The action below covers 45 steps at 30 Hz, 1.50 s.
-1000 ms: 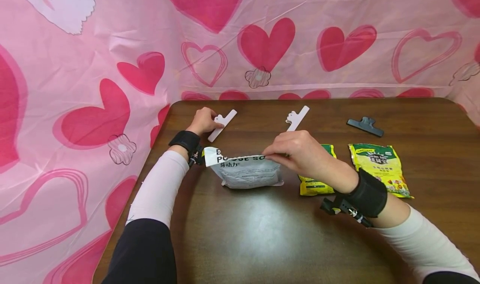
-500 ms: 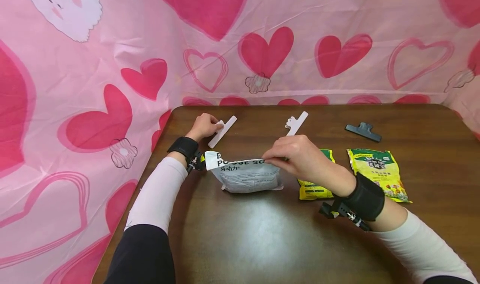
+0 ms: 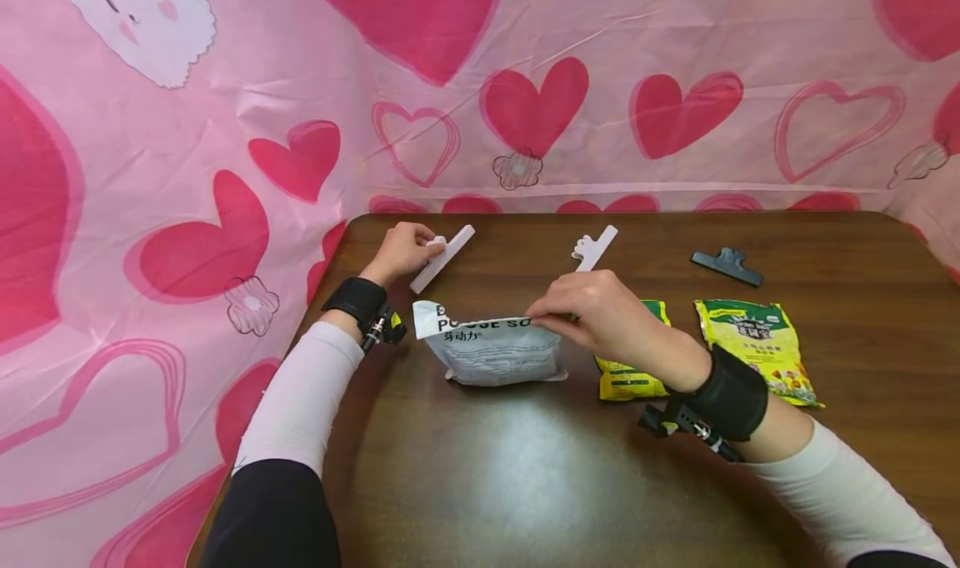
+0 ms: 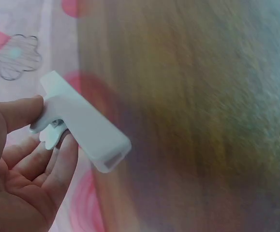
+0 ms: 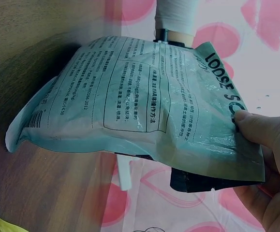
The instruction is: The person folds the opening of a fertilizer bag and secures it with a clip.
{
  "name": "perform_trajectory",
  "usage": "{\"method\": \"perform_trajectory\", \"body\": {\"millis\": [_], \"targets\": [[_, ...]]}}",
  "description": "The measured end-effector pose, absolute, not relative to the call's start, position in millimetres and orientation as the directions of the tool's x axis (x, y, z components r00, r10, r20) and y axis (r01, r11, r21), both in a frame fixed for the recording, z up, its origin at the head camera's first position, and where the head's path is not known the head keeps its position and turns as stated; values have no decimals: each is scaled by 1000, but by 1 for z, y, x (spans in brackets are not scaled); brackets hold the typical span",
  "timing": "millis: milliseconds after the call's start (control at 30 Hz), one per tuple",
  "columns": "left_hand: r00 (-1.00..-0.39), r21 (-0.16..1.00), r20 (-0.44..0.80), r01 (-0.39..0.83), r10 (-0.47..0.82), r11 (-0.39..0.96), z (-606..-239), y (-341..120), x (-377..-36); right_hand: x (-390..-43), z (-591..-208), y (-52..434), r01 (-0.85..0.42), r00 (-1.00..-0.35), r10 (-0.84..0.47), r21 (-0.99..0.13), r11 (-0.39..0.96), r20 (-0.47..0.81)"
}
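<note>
two hands share the work. our left hand (image 3: 402, 250) pinches a white clip (image 3: 442, 258) by its handle end, thumb over, fingers curled under, at ten o'clock of the grey pouch (image 3: 491, 350). our right hand (image 3: 592, 310) pinches the pouch's folded top edge at its right end, and the pouch stands on the bench (image 3: 525, 468). at three o'clock of the pouch lie two yellow packets (image 3: 756, 343). a second white clip (image 3: 594, 248) sits at one o'clock and a black clip (image 3: 727, 266) at two.
</note>
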<state>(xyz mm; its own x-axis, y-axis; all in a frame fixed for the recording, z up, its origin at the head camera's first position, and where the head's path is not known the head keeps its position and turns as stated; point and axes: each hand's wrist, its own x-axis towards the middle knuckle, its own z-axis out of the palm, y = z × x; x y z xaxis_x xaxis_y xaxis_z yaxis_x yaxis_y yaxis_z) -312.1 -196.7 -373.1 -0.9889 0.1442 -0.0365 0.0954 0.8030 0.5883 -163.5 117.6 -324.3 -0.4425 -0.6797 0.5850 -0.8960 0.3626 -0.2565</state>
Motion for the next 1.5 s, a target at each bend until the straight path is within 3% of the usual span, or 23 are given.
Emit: {"method": "perform_trajectory", "body": {"millis": [233, 667, 1500], "targets": [[-987, 673, -11, 113, 162, 731, -358, -192, -304, -165, -325, 118, -891, -452, -681, -260, 372, 576], [-953, 636, 133, 294, 273, 713, -323, -192, -282, -167, -326, 117, -883, -468, -677, -274, 381, 568], [-871, 594, 317, 491, 375, 638, -248, -202, -215, -170, -325, 117, -878, -479, -665, -302, 371, 574]]}}
